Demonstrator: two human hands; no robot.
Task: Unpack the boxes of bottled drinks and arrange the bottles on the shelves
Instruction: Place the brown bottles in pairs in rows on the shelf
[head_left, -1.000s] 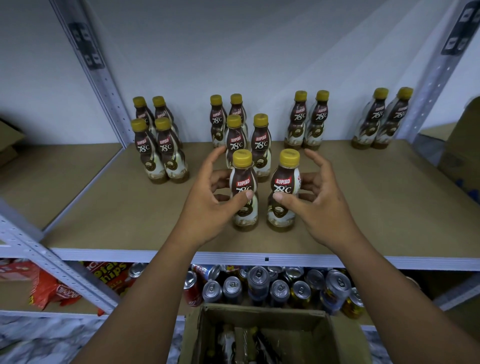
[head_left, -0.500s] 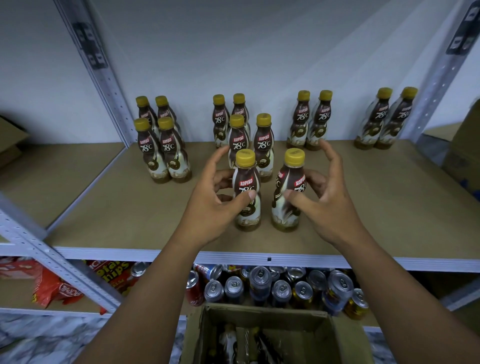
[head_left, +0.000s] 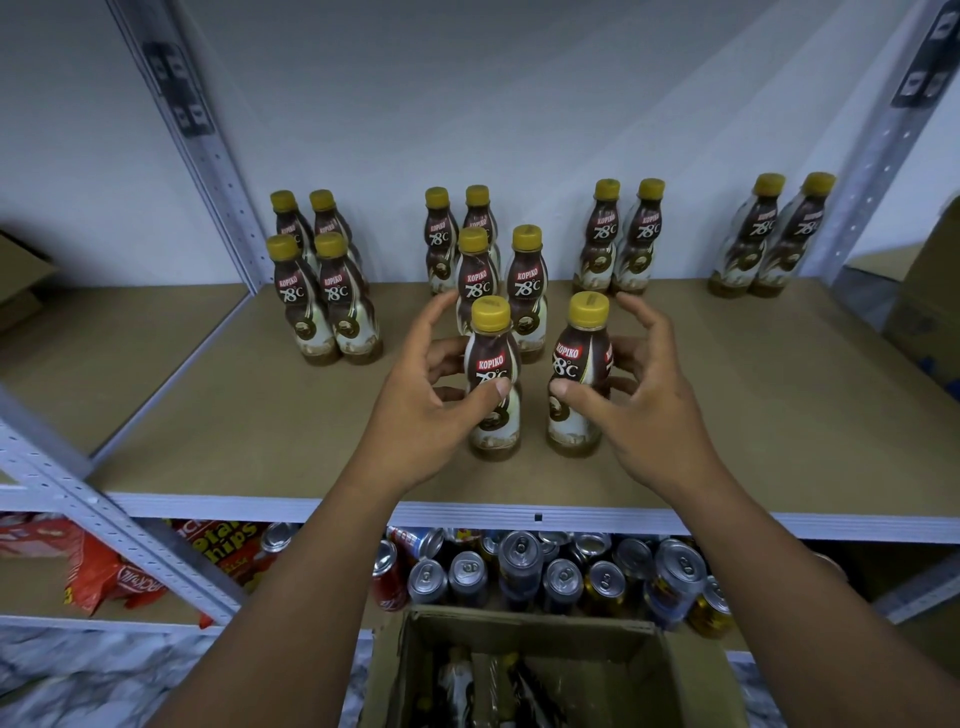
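Shelf (head_left: 234, 415) of tan board between steel uprights (head_left: 208, 156), pale wall (head_left: 493, 93) behind.

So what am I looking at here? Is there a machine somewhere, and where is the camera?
There is no machine. These are a person's two bare hands, filmed by one camera worn on the head, looking forward and down. The left hand grips the left front bottle and the right hand grips the right front bottle. Both bottles stand upright on the brown shelf. Behind them, more yellow-capped bottles stand in pairs. On the lower shelf are drink cans and snack bags, and an open cardboard box sits nearest the camera.
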